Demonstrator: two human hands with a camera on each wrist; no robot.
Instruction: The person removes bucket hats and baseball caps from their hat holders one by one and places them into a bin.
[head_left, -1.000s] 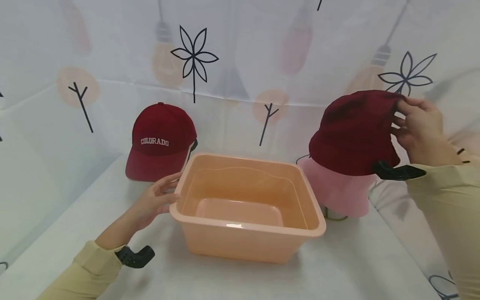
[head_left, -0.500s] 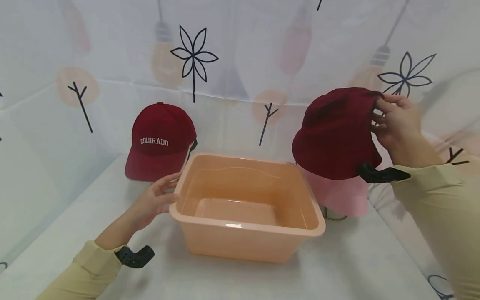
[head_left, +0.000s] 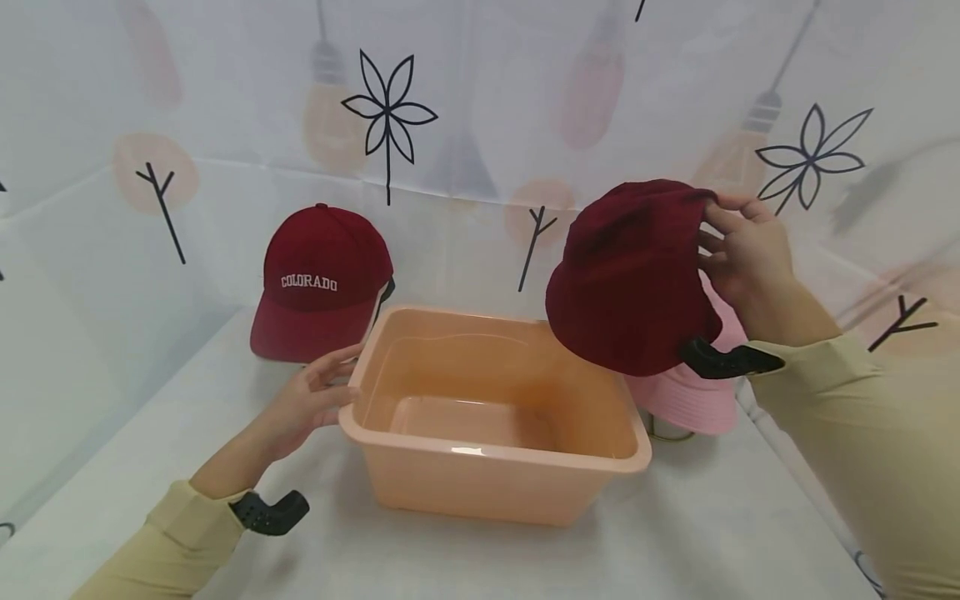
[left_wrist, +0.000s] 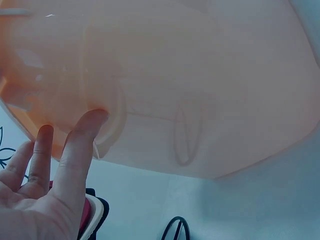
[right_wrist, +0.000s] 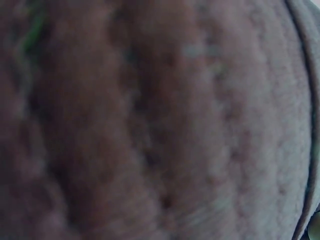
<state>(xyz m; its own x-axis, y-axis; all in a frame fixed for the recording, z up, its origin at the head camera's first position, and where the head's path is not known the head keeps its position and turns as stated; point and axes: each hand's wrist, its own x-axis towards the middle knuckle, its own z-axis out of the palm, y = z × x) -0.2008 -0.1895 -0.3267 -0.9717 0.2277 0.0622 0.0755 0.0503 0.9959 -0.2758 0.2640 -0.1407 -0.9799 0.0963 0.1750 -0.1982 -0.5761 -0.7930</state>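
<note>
Over the back right corner of a peach plastic basin (head_left: 487, 487) hangs a dark red bucket hat (head_left: 630, 279), brim downward. My right hand (head_left: 753, 254) pinches its crown at the right side between thumb and fingers. In the right wrist view the stitched cloth of the hat (right_wrist: 175, 125) fills nearly everything, blurred. At the basin's left rim, my left hand (head_left: 307, 404) touches with loosely extended fingers. The left wrist view shows one fingertip against the wall of the basin (left_wrist: 225, 85). The basin's visible inside holds nothing.
A red baseball cap (head_left: 315, 283) lettered COLORADO stands behind my left hand. Behind the basin's right side a pink bucket hat (head_left: 693, 404) sits on a stand with a gold-coloured wire base (head_left: 672, 437), partly covered by the red hat. A patterned cloth (head_left: 465, 100) hangs behind.
My right hand has carried the red bucket hat leftward, from above the pink hat to over the basin's back right corner. The left hand and the basin stay where they were.
</note>
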